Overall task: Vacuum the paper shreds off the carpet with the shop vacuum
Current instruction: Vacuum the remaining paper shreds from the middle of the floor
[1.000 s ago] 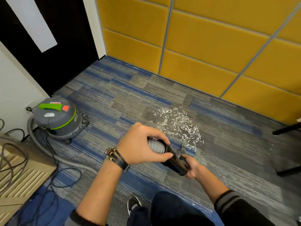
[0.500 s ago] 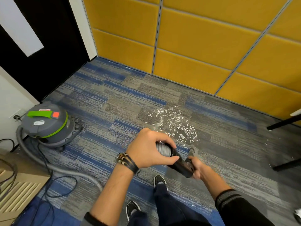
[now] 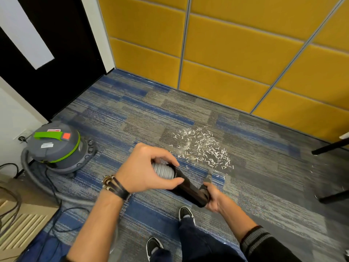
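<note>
Left hand (image 3: 145,169) wrapped round ribbed grey hose (image 3: 163,170); right hand (image 3: 212,198) gripping black wand cuff (image 3: 188,188). Paper shreds (image 3: 203,148) on carpet (image 3: 132,118), just far-right of hands, right hand nearer. Wand axis points near-right. Shop vacuum (image 3: 54,146) well left.

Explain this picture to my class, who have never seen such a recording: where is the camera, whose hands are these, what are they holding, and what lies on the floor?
The camera sits on a person's head, looking down at their own arms. The left hand grips the ribbed grey hose; the right hand holds the black tube joined to it. The hose runs back to the grey and green shop vacuum on the left. White paper shreds lie scattered on the blue and grey carpet, ahead of the hands, not yet picked up. Yellow wall panels stand behind.
</note>
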Tool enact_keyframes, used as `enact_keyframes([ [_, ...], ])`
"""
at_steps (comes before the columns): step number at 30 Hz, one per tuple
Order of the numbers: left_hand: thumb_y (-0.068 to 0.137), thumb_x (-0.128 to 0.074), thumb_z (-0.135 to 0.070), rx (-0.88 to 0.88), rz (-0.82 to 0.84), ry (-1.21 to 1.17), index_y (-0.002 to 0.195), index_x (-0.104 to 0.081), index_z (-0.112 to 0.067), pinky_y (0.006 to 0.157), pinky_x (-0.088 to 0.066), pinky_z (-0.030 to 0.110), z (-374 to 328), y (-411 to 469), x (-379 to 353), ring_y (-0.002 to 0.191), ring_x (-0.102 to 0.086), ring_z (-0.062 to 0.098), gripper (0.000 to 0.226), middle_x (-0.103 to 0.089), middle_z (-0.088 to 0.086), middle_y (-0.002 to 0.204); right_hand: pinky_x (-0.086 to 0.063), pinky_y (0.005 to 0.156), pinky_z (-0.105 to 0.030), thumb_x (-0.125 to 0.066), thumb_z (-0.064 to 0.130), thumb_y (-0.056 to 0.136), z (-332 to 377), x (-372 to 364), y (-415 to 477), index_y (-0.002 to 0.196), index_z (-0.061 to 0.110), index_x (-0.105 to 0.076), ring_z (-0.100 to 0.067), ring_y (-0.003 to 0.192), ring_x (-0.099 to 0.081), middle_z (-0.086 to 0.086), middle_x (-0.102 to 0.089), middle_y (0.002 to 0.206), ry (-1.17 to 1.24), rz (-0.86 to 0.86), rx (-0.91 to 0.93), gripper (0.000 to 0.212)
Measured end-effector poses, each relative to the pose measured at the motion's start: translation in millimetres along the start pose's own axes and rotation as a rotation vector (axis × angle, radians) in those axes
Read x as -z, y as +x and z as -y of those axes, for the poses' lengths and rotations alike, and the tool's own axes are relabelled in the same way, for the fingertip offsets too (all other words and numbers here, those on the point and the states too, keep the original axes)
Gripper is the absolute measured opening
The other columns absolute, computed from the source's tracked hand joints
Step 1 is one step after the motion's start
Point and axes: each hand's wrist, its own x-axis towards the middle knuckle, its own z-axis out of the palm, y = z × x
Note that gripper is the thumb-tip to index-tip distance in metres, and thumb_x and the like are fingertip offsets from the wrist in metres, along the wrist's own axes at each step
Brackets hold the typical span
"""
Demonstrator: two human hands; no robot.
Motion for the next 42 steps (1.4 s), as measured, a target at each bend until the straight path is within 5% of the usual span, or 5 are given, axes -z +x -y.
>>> enact_keyframes([
  [7,0.072,-0.094,-0.033,0.03,0.05,-0.059,0.096,-0.084,-0.025,0.08,-0.052,0.012,12,1,-39,0.085,-0.072,-0.005,0.027,-0.077,-0.021,0.088,-0.05,0.031,-0.034,-0.042,0.027,0.104,-9,58,-12,0.091,0.003,-0.047,-0.028,0.04,-0.063,-0.015,-0.059,0.058,-0.061,-0.152,0.007,0.027],
  [12,0.068,-0.096,-0.048,-0.106,0.034,-0.032,0.099,-0.083,-0.026,0.082,-0.055,0.013,-14,14,-40,0.087,-0.072,-0.007,0.041,-0.078,-0.019,0.093,-0.058,0.051,-0.038,-0.044,0.034,0.1,12,61,1,0.12,0.007,-0.044,-0.031,0.062,-0.065,-0.017,-0.06,0.085,-0.02,-0.236,0.117,0.034],
  [16,0.059,-0.097,-0.056,-0.078,0.14,0.007,0.106,-0.082,-0.027,0.089,-0.057,0.021,-11,17,-57,0.094,-0.071,-0.004,0.057,-0.079,-0.016,0.1,-0.055,0.058,-0.037,-0.039,0.036,0.101,16,68,38,0.105,0.011,-0.047,-0.031,0.066,-0.056,-0.015,-0.055,0.083,-0.138,-0.326,0.101,0.027],
  [32,0.063,-0.093,-0.06,0.083,-0.029,0.031,0.096,-0.082,-0.034,0.077,-0.057,0.029,24,-5,-13,0.087,-0.073,0.005,0.044,-0.076,-0.024,0.091,-0.052,0.036,-0.037,-0.036,0.031,0.105,-8,14,4,0.099,0.004,-0.052,-0.029,0.047,-0.066,-0.017,-0.063,0.065,0.035,-0.062,-0.006,0.032],
  [42,0.067,-0.088,-0.061,0.03,0.032,0.065,0.098,-0.084,-0.029,0.083,-0.057,0.018,-4,-7,-9,0.085,-0.071,-0.009,0.044,-0.077,-0.024,0.089,-0.06,0.053,-0.043,-0.04,0.037,0.103,-16,15,17,0.091,0.008,-0.048,-0.028,0.059,-0.063,-0.012,-0.056,0.073,0.05,-0.076,-0.024,0.032],
])
